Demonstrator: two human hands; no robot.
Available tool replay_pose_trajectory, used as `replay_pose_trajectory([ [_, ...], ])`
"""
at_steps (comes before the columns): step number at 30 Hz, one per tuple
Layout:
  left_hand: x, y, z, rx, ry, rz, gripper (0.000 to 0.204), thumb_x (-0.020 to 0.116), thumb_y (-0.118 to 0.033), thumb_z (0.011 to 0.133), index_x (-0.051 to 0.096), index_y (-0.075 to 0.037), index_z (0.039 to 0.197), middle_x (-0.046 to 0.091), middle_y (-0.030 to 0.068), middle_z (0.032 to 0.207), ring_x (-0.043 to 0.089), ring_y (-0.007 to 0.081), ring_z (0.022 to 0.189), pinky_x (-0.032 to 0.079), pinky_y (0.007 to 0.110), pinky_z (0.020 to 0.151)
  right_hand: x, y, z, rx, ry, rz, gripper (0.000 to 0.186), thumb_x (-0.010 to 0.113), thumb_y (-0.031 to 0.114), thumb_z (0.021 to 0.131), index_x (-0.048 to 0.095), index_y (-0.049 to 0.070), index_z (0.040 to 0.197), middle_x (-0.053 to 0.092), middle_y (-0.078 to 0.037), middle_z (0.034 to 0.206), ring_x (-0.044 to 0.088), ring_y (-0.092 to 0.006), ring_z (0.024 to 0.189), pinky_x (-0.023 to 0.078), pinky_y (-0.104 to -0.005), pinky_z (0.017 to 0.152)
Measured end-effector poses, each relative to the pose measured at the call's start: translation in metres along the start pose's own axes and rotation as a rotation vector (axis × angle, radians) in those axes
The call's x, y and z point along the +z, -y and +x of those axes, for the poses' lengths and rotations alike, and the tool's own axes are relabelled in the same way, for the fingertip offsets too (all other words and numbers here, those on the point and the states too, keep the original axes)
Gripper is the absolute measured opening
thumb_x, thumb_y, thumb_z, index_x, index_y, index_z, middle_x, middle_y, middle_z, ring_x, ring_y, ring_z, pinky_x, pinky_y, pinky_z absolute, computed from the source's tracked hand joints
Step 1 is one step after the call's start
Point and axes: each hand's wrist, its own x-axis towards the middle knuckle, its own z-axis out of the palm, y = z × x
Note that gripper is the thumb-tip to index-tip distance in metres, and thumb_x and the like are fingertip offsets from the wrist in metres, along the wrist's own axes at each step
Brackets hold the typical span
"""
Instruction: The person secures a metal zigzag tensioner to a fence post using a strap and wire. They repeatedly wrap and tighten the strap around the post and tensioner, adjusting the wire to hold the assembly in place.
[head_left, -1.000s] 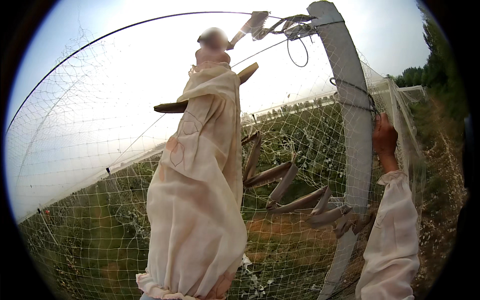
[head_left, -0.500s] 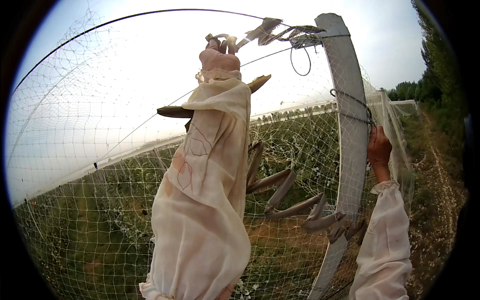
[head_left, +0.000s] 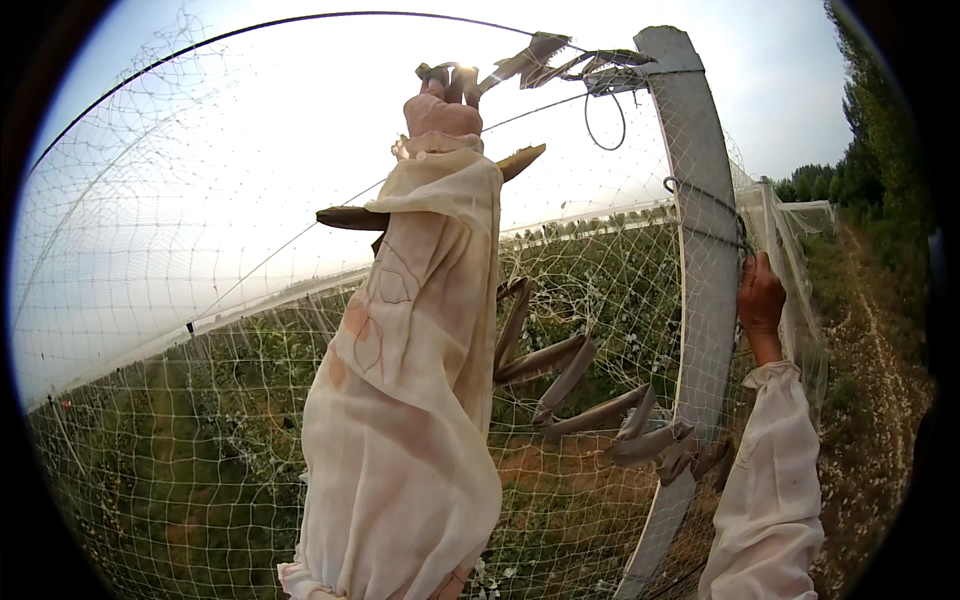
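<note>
My left hand [head_left: 443, 112] is raised high, its fingers curled round a long grey-brown strip [head_left: 530, 62] against the bright sky. Part of that strip winds along the wire to the top of a pale concrete post [head_left: 695, 150]. A lower stretch of similar strip [head_left: 545, 362] hangs in zigzag folds across the net, down to the post. My left sleeve hides some of it. On the post's right side my right hand [head_left: 761, 300] is closed, just below a dark wire [head_left: 712, 238] wrapped round the post. What its fingers grip is hidden.
White netting [head_left: 230, 400] spreads in front of me, with rows of green plants behind it. A black cable [head_left: 300, 20] arcs overhead, and a thin wire loop [head_left: 604, 120] dangles beside the post top. More netted posts, a dirt track [head_left: 875, 320] and trees line the right.
The view has shifted very slightly. Both hands keep their places, the left on the strip and the right beside the post.
</note>
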Motion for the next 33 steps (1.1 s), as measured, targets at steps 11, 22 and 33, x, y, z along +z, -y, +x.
replay_pose_trajectory([
  [11,0.005,-0.001,0.013,0.077,0.096,-0.136,0.020,0.038,-0.007,0.099,0.056,-0.004,0.108,0.067,0.0135,0.101,0.067,0.0269,0.097,0.047,0.053,0.097,0.001,-0.002,-0.002,-0.025,-0.044,-0.014,0.025,0.042,0.026,0.100,0.050,0.005,0.090,0.057,-0.024,0.067,0.057,-0.0445,0.064,0.042,-0.0517,0.054],
  [22,0.002,0.011,0.000,0.341,0.046,0.165,0.014,0.051,-0.011,0.096,0.061,-0.004,0.103,0.067,0.0094,0.096,0.066,0.0204,0.089,0.053,0.040,0.085,0.002,-0.005,-0.002,-0.016,-0.025,-0.020,0.025,0.041,0.026,0.100,0.051,0.004,0.093,0.058,-0.023,0.072,0.058,-0.0449,0.067,0.043,-0.0519,0.055],
  [33,0.009,-0.018,-0.015,-0.258,-0.076,-0.219,0.012,0.051,-0.018,0.090,0.057,-0.010,0.098,0.066,0.0055,0.089,0.063,0.0196,0.085,0.043,0.053,0.084,0.000,-0.004,-0.002,-0.026,-0.017,0.026,0.025,0.040,0.026,0.101,0.049,0.005,0.090,0.056,-0.023,0.070,0.056,-0.0448,0.066,0.042,-0.0513,0.055],
])
